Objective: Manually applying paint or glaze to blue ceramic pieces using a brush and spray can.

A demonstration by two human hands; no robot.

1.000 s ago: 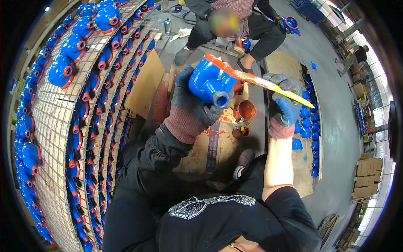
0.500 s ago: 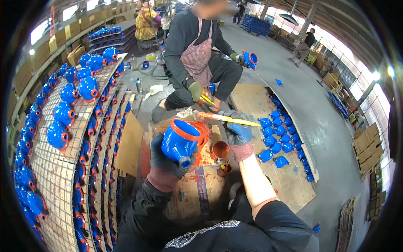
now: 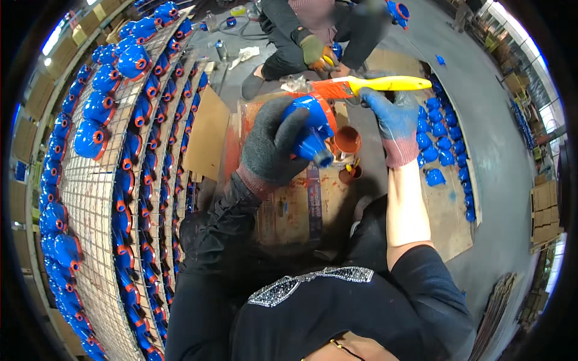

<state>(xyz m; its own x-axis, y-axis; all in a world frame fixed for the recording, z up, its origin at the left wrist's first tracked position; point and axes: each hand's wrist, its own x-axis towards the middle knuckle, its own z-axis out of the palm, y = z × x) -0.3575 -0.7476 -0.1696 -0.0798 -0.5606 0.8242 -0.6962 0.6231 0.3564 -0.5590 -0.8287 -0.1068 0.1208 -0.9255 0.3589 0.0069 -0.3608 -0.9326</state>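
My left hand (image 3: 274,141), in a dark grey glove, is closed around a glossy blue casting (image 3: 310,135), a hollow rounded body with a short spout. Its wide red-orange rim faces right, and the spout points down toward me. My right hand (image 3: 392,123), in a blue-stained glove, grips a paintbrush (image 3: 394,83) by its yellow handle. The red-coated brush head lies just beyond the casting's rim; whether they touch I cannot tell. Below, a cup of red paint (image 3: 347,141) stands beside a smaller cup (image 3: 350,174).
Left of me, a tiered wire rack (image 3: 90,198) carries many blue castings with red rims. More blue pieces (image 3: 442,135) lie on cardboard at the right. A co-worker's gloved hand (image 3: 316,53) holds a yellow-handled tool opposite me. Paint-spattered cardboard (image 3: 274,210) lies in front.
My view has tipped downward. The casting has turned in my left hand, so its rim faces right instead of up. The brush and casting are closer together.
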